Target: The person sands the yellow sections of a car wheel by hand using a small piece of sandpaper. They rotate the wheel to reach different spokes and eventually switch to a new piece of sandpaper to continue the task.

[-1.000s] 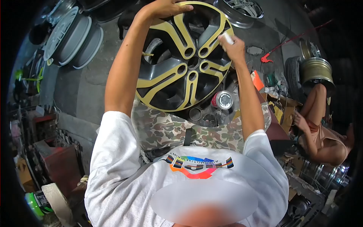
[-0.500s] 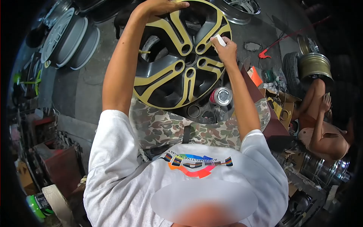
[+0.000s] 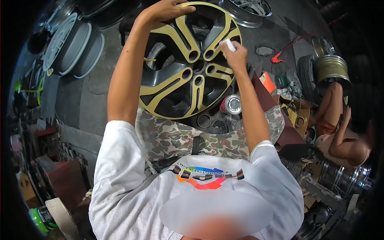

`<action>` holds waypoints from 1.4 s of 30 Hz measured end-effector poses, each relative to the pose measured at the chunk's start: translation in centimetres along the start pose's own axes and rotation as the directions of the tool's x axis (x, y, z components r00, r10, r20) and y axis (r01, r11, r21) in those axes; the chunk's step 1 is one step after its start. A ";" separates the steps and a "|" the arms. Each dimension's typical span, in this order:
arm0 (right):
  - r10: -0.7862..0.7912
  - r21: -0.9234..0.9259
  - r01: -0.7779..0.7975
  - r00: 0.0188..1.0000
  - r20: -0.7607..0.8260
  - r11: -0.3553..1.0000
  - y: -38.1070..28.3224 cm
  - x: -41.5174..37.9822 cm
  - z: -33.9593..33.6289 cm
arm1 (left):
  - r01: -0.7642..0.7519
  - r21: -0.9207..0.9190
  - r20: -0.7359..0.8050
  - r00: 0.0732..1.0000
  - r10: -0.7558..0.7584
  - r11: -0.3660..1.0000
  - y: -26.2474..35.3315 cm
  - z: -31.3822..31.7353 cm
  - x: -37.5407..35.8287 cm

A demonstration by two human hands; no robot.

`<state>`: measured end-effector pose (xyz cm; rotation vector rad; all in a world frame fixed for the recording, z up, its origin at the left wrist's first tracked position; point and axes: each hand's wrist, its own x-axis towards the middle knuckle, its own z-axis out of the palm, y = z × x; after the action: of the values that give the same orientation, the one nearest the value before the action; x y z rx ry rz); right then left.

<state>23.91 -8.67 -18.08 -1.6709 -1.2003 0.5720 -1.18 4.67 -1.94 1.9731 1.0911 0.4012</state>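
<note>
A large alloy wheel (image 3: 164, 87), with gold-yellow spoke faces over black, is propped up in front of my camouflage-clad lap. At its far upper edge is my left hand (image 3: 170, 9), gripping the rim with the thumb laid along the face. My right hand (image 3: 237, 57) pinches a small white pad (image 3: 230, 45) against a gold spoke on the wheel's right side; the pad's exact kind I cannot tell. Just below, near my right forearm, stands a round can with a silver lid (image 3: 233, 104). A dark ring (image 3: 204, 120) lies beside it.
Several silver wheels (image 3: 74, 46) lean at the left. Another wheel (image 3: 248, 10) lies at the top. A red-handled tool (image 3: 277, 58) rests on the floor at right, near a tyre (image 3: 307, 74) and a gold rim (image 3: 333, 69). Another person (image 3: 340, 140) sits at the far right.
My right hand and the white pad have shifted slightly left and down along the spoke. The left hand keeps its hold. The other person's hand has moved.
</note>
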 end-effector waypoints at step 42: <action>0.371 0.464 -0.314 0.928 -0.033 0.828 1.4 8.6 0.1 | -0.067 0.006 -0.035 0.997 0.067 0.998 -0.2 0.0 -0.1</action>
<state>27.92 -0.99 -18.03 -1.4911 -0.6083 0.8851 -1.34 4.66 -2.03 2.0180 1.0507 0.4707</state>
